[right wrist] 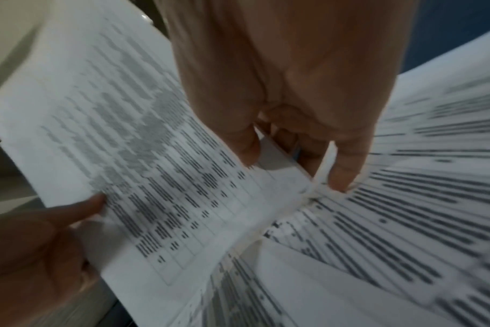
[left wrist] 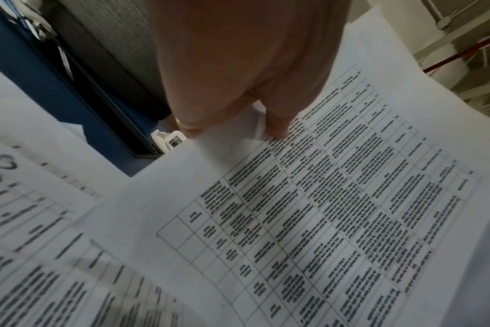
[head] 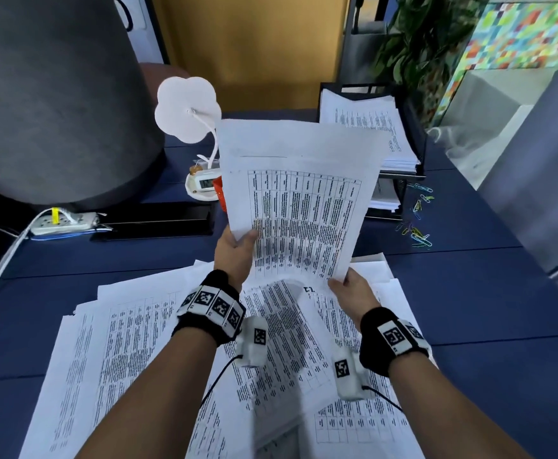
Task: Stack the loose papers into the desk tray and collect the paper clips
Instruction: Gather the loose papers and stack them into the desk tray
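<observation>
dark blue desk (head: 469, 293) under me, loose papers (head: 132, 342) strewn near. my left hand (head: 234, 256) and right hand (head: 353, 293) pinch a lifted sheet (head: 301, 200) by its lower corners. next, i judge, it goes to the half-full desk tray (head: 416, 140) far right; paper clips (head: 416, 223) lie untouched beside it. print unreadable, bar a handwritten "r2".

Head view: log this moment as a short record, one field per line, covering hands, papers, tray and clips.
left hand: pinches the lifted sheets at their lower left edge
right hand: grips the lower right corner of the same sheets
lifted sheets: printed tables, held up above the desk
loose papers: spread untidily on the blue desk under the forearms
desk tray: black, far right, already holds a paper stack
paper clips: coloured, scattered right of the tray, uncollected
</observation>
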`<state>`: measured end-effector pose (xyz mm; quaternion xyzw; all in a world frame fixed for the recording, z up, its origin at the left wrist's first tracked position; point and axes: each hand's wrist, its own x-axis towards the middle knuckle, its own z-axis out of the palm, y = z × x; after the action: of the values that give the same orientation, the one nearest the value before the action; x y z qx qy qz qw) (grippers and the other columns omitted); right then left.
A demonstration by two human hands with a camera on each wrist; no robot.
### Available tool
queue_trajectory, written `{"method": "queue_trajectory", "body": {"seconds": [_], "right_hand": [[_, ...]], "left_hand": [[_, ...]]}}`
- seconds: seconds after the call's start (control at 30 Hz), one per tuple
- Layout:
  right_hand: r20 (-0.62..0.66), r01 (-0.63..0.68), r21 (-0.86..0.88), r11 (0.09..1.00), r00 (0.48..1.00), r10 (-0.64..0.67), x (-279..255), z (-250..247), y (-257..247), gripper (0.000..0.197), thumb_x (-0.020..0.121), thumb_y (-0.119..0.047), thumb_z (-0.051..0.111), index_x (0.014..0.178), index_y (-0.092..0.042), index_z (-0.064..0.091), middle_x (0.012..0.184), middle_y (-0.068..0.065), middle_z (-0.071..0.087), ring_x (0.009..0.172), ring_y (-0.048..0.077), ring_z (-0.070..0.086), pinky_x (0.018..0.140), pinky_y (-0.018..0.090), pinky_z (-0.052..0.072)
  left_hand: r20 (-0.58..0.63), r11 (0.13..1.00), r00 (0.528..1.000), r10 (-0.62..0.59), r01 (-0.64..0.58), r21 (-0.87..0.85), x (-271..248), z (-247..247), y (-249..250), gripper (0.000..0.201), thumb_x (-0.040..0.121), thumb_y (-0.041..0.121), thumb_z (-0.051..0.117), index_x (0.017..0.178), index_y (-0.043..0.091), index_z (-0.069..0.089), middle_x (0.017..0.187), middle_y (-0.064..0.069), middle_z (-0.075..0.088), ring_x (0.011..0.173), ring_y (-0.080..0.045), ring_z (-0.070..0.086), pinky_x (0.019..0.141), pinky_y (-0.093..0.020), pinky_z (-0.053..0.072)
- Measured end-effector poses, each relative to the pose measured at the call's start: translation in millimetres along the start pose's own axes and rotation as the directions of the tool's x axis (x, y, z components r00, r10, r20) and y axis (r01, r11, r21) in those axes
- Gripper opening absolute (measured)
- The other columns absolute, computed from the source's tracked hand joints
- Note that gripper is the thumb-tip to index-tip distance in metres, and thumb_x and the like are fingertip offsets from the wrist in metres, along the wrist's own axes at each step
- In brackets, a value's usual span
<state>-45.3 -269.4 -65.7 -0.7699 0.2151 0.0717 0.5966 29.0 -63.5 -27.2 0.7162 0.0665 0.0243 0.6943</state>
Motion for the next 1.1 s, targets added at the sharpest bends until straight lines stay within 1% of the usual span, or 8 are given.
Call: {"method": "queue_trajectory", "body": {"seconds": [0.17,0.33,0.43,0.57,0.67,0.83,0.97,1.1], "right_hand": [[-0.006,-0.031,0.206,0.978,0.999,0.033,-3.5,-12.0,-0.8,0.02,0.1,-0.011,0.041,0.117,-0.011,0.052,0.115,0.008,0.062,0.081,0.022,0.066,0.066,0.032,0.053],[-0.095,-0.037,0.211,0.977,0.994,0.058,3.9,-30.3,-2.3,0.015,0.1,-0.01,0.039,0.104,-0.008,0.053,0.11,0.014,0.061,0.055,0.021,0.062,0.045,0.027,0.043],[-0.158,-0.039,0.206,0.978,0.985,0.072,8.3,-42.3,-4.3,0.012,0.099,-0.01,0.041,0.099,-0.006,0.052,0.1,0.01,0.059,0.048,0.016,0.057,0.043,0.024,0.039],[-0.188,-0.033,0.264,0.964,0.979,0.085,15.9,-67.1,-5.0,0.011,0.098,-0.012,0.044,0.099,-0.007,0.054,0.089,0.006,0.052,0.048,0.011,0.047,0.047,0.022,0.042],[-0.191,-0.005,0.327,0.945,0.979,0.071,19.9,-72.4,-9.6,0.015,0.098,-0.01,0.045,0.083,-0.014,0.049,0.077,0.004,0.05,0.044,0.009,0.042,0.046,0.02,0.038],[-0.223,0.036,0.362,0.931,0.973,0.049,40.1,-95.8,-26.9,0.02,0.098,-0.009,0.044,0.079,-0.017,0.046,0.074,0.003,0.044,0.045,0.011,0.038,0.044,0.019,0.036],[-0.238,0.063,0.419,0.906,0.97,0.043,57.6,-114.5,-46.4,0.023,0.098,-0.007,0.042,0.08,-0.018,0.05,0.076,0.001,0.05,0.049,0.009,0.033,0.038,0.012,0.035],[-0.253,0.091,0.417,0.904,0.967,0.019,69.7,-132.5,-65.0,0.03,0.098,-0.004,0.041,0.072,-0.018,0.045,0.069,-0.002,0.046,0.051,0.012,0.033,0.033,0.01,0.028]], "left_hand": [[0.055,1.0,0.998,-0.007,0.007,-0.007,13.0,14.5,19.3,0.035,0.091,0.009,0.06,0.125,0.008,0.054,0.113,-0.006,0.065,0.106,-0.021,0.06,0.093,-0.033,0.047],[0.118,1.0,0.993,0.016,-0.018,0.02,18.3,39.9,37.7,0.031,0.091,0.003,0.059,0.121,0.002,0.055,0.107,-0.006,0.065,0.096,-0.016,0.06,0.087,-0.029,0.047],[0.134,0.999,0.991,0.017,-0.024,0.046,23.5,53.9,42.2,0.026,0.091,0.005,0.059,0.117,0.007,0.056,0.101,-0.001,0.065,0.09,-0.012,0.06,0.077,-0.019,0.048],[0.113,0.987,0.993,0.016,-0.033,0.156,34.2,78.2,42.1,0.017,0.087,0.015,0.065,0.099,0.012,0.054,0.092,-0.004,0.064,0.083,-0.018,0.059,0.076,-0.03,0.049],[0.135,0.969,0.991,0.001,-0.034,0.243,34.7,83.6,45.0,0.022,0.088,0.015,0.063,0.083,0.016,0.042,0.07,0.003,0.046,0.061,-0.009,0.044,0.056,-0.022,0.039],[0.193,0.939,0.975,-0.114,0.042,0.342,40.2,106.7,46.5,0.037,0.082,0.028,0.065,0.106,0.008,0.045,0.084,0.002,0.057,0.078,-0.016,0.058,0.069,-0.03,0.047],[0.197,0.901,0.939,-0.283,0.189,0.39,44.7,121.1,47.8,0.036,0.091,0.014,0.054,0.121,0.013,0.034,0.098,-0.003,0.056,0.076,-0.016,0.058,0.052,-0.027,0.048],[0.188,0.909,0.954,-0.232,0.145,0.39,53.5,135.5,55.3,0.026,0.092,0.002,0.044,0.117,0.007,0.04,0.087,-0.006,0.061,0.056,-0.014,0.056,0.043,-0.022,0.046]]}}
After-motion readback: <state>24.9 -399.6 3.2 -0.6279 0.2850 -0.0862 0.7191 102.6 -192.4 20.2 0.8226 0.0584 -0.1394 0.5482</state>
